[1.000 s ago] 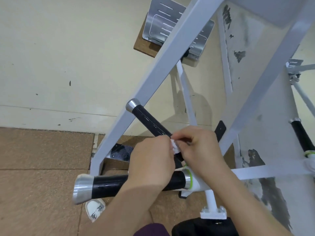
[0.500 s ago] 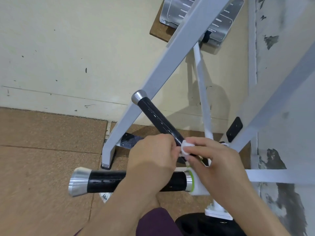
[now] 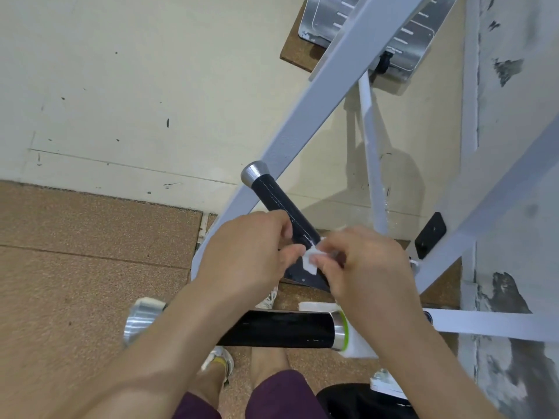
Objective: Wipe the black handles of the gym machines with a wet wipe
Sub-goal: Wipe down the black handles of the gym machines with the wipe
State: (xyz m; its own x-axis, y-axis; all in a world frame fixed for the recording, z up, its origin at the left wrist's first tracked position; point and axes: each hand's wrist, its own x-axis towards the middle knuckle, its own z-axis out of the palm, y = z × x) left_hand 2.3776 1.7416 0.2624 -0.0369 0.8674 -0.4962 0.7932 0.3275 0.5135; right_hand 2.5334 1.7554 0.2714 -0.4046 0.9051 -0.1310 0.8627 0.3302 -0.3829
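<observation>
A big cream wall point(image 3: 121, 86) fills the top, with small dark marks on it. Under it lies a brown speckled floor point(image 3: 75, 252). A white gym machine frame point(image 3: 326, 92) crosses the view with a wide slanted beam. A shiny metal foot plate point(image 3: 408, 40) sits at the top, behind that beam.

2 bare arms reach in from the bottom. The left hand point(image 3: 242, 261) and the right hand point(image 3: 369, 267) meet in the middle, close together. Purple shorts point(image 3: 278, 391) show at the bottom edge.

There are 2 black handles. The lower handle point(image 3: 287, 328) lies flat below the hands, with a silver end cap point(image 3: 139, 322) on its left and a green ring point(image 3: 343, 328) on its right. The left arm crosses in front of it. The upper handle point(image 3: 278, 201) slants up to the left and ends in a round silver tip point(image 3: 255, 173).

A shoe point(image 3: 220, 361) peeks out under the lower handle.

The small white wet wipe point(image 3: 310, 261) is between the 2 hands, right at the low end of the upper handle. Both hands pinch it. The left thumb and curled fingers hold its left side, and the right fingertips hold its right side.
</observation>
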